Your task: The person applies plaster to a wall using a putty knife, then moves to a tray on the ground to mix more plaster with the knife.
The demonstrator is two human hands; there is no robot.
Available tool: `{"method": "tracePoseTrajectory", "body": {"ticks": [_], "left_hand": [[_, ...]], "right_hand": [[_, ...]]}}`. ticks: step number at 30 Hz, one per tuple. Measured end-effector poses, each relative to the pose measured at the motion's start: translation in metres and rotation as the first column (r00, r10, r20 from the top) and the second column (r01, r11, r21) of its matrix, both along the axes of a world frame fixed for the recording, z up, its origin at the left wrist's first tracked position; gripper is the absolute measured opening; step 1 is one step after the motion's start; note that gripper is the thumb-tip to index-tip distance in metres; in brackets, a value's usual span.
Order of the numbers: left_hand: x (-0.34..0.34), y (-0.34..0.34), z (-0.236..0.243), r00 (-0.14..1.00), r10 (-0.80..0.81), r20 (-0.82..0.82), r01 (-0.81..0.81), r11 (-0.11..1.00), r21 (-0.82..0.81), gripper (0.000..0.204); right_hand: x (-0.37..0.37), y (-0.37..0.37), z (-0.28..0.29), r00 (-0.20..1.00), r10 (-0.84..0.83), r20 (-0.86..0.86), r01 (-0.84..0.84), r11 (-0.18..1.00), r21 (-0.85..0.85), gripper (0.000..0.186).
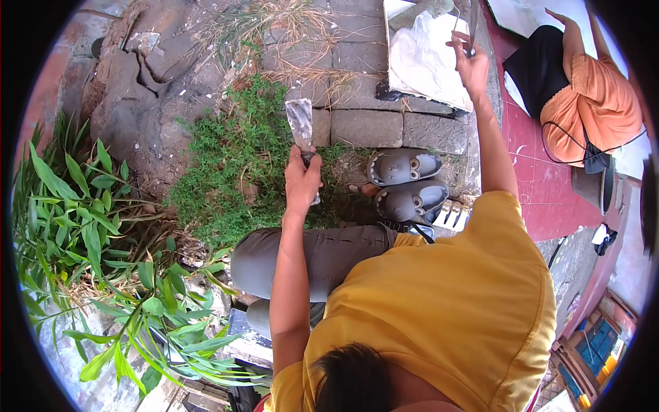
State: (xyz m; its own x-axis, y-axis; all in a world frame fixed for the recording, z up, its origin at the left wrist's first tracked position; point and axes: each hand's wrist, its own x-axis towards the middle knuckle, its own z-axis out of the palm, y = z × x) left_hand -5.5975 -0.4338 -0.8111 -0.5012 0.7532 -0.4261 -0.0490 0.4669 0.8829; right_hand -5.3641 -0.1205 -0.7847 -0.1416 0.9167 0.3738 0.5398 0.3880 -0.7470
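Observation:
My left hand (302,182) is closed around the handle of a putty knife (299,122). Its broad blade, smeared with white, points away from me above the green ground plants. Out to the far right, my right hand (472,69) grips a dark-handled tool (471,51) with a narrow metal part pointing away; its exact kind does not show. That hand is over the right side of a shallow white tray (439,104). Inside the tray lie a crumpled translucent plastic bag (420,44) and a greyish lump (415,14).
Two grey clogs with cartoon eyes (405,167) are near my knees, beside grey paving blocks (367,128). Leafy plants (93,226) grow at left. A person in an orange top (590,103) is at right on red tiles (525,178). Blue and wooden items (597,350) stand lower right.

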Motion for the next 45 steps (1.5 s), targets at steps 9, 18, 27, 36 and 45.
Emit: {"method": "tracePoseTrajectory", "body": {"ticks": [9, 18, 27, 36, 45], "left_hand": [[-0.006, -0.007, -0.009, 1.0, 0.012, -0.015, -0.012, 1.0, -0.004, 0.025], [-0.006, -0.003, -0.012, 1.0, -0.016, 0.0, 0.016, 1.0, 0.004, 0.025], [-0.003, -0.005, -0.008, 0.999, -0.027, 0.033, 0.027, 1.0, -0.015, 0.021], [0.0, -0.009, 0.0, 0.999, -0.026, 0.033, 0.026, 1.0, -0.012, 0.018], [0.0, -0.003, -0.005, 0.998, -0.05, 0.05, 0.05, 0.999, -0.002, 0.018]], "right_hand": [[0.03, 0.036, -0.059, 0.894, 0.003, 0.447, 0.023, 0.998, -0.052, 0.033], [0.134, -0.025, -0.026, 0.658, -0.507, 0.557, 0.424, 0.86, 0.283, 0.041], [0.054, -0.029, 0.03, 0.616, -0.245, 0.749, 0.18, 0.969, 0.169, 0.023], [0.038, 0.009, -0.037, 0.544, -0.114, 0.831, 0.217, 0.976, -0.008, 0.022], [0.055, 0.016, -0.09, 0.706, -0.124, 0.697, 0.376, 0.9, -0.22, 0.029]]}}
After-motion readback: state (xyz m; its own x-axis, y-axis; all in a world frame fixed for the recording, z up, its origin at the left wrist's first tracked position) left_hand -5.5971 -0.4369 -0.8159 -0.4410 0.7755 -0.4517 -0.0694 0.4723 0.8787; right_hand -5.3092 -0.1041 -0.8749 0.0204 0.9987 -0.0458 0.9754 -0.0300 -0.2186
